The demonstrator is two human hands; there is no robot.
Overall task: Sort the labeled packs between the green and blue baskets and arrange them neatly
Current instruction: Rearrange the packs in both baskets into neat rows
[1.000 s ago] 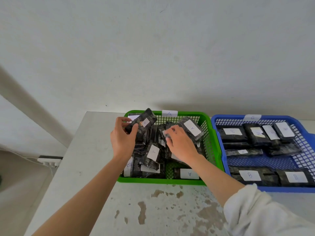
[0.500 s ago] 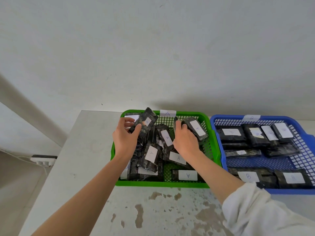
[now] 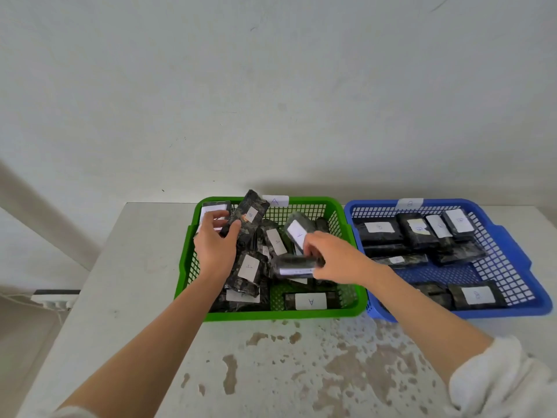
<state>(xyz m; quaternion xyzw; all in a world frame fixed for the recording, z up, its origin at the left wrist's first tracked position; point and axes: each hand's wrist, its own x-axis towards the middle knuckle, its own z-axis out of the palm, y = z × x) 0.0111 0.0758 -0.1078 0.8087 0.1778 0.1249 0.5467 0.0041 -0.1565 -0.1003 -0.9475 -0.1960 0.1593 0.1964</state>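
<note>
Over green basket (image 3: pixel 301 315), mid-frame: left hand (image 3: pixel 215 247) thumb and fingers clamp tilted pack (image 3: pixel 250 213) at basket's upper left; right hand (image 3: pixel 339 260) fingers curl round sideways pack (image 3: pixel 294 263), centre.

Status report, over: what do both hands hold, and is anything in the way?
Left grip holds a tilted pack over green basket. Right grip holds second pack sideways. Loose packs heaped beneath both; blue basket beside.

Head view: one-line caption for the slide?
Over the green basket, the left hand grips a tilted pack and the right hand a second pack; labeled packs lie in the blue basket alongside.
</note>
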